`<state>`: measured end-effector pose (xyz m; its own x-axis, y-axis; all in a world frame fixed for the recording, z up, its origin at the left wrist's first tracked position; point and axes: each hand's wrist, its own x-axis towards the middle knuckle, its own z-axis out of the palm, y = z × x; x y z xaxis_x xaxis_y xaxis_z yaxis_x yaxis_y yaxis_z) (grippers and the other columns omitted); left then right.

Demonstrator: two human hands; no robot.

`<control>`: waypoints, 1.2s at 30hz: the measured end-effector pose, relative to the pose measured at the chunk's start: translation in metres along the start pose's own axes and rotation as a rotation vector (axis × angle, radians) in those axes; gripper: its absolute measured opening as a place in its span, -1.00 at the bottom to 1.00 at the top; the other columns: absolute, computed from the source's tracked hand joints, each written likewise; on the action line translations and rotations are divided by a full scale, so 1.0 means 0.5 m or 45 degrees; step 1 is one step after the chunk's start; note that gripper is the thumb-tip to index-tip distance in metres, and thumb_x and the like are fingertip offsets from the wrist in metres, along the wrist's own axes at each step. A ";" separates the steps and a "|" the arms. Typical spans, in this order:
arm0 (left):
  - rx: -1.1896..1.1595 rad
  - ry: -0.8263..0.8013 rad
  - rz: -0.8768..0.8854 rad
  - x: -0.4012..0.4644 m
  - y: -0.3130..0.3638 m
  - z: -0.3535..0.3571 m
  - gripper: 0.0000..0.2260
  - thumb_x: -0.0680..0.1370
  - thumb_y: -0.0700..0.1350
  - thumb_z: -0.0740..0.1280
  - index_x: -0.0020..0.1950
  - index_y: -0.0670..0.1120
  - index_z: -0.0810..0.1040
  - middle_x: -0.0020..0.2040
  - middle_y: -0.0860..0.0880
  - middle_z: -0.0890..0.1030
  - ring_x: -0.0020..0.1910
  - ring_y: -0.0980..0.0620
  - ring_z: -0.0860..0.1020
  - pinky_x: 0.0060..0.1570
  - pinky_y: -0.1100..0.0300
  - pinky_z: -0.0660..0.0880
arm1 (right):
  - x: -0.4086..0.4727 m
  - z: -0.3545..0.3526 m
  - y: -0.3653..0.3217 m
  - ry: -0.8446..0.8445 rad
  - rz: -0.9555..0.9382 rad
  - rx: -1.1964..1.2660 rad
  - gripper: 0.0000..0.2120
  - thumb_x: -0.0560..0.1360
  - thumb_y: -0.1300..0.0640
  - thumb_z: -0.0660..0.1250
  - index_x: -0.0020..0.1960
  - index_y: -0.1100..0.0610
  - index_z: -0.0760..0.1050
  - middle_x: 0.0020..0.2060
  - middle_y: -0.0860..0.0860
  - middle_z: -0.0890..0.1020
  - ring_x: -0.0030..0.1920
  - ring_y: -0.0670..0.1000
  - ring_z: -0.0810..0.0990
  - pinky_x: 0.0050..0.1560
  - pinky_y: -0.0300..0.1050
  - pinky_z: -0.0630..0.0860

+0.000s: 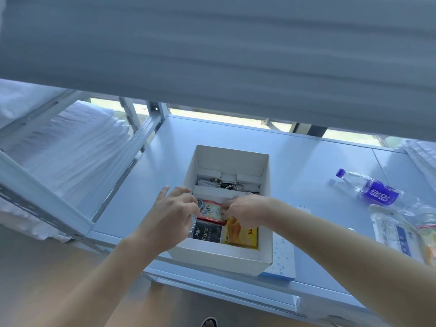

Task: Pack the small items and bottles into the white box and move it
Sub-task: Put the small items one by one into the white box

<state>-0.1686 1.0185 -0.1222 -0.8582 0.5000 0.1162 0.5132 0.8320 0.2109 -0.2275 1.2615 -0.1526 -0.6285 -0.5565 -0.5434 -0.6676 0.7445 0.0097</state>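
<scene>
White box (226, 257): we see it standing mid-bench (306, 161), top open.
Red packet (211, 212): inside the box, beside a black packet (207, 232) and yellow packet (241, 233).
Right hand (245, 208): our fingers pinch the red packet's right edge.
Left hand (169, 213): fingers relaxed, spread over the box's left side.
Bottle (370, 187): lying far right on the bench.

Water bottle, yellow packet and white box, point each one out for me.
Water bottle (377, 193): head view, on its purple label.
Yellow packet (243, 233): head view, on its front face.
White box (219, 257): head view, on its near wall.
</scene>
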 end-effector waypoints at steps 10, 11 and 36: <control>0.017 -0.021 -0.008 0.001 0.000 0.000 -0.79 0.49 -0.26 0.41 -0.05 0.03 0.72 0.04 0.15 0.67 0.30 0.02 0.50 0.32 -0.22 0.38 | -0.008 -0.030 -0.026 0.107 -0.042 0.150 -0.27 0.47 0.46 0.14 0.57 0.00 0.35 0.54 0.06 0.36 0.39 0.15 0.48 0.22 0.07 0.59; 0.017 -0.025 -0.008 0.001 0.001 0.000 -0.79 0.49 -0.27 0.41 -0.04 0.03 0.73 0.04 0.15 0.67 0.30 0.02 0.50 0.32 -0.22 0.38 | -0.009 -0.029 -0.029 0.083 -0.063 0.164 -0.25 0.47 0.47 0.14 0.59 0.01 0.30 0.58 0.06 0.32 0.46 0.15 0.42 0.31 0.07 0.54; -0.004 0.009 -0.021 0.000 -0.001 0.007 -0.74 0.44 -0.34 0.40 -0.08 0.00 0.73 -0.02 0.14 0.67 0.28 -0.01 0.51 0.26 -0.23 0.42 | -0.031 -0.004 -0.060 0.005 -0.116 0.200 -0.26 0.46 0.48 0.09 0.50 -0.09 0.44 0.46 -0.03 0.48 0.35 0.15 0.47 0.23 0.09 0.54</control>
<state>-0.1689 1.0191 -0.1256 -0.8667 0.4842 0.1195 0.4988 0.8395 0.2156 -0.1985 1.2472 -0.1428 -0.5699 -0.6255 -0.5328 -0.6517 0.7391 -0.1706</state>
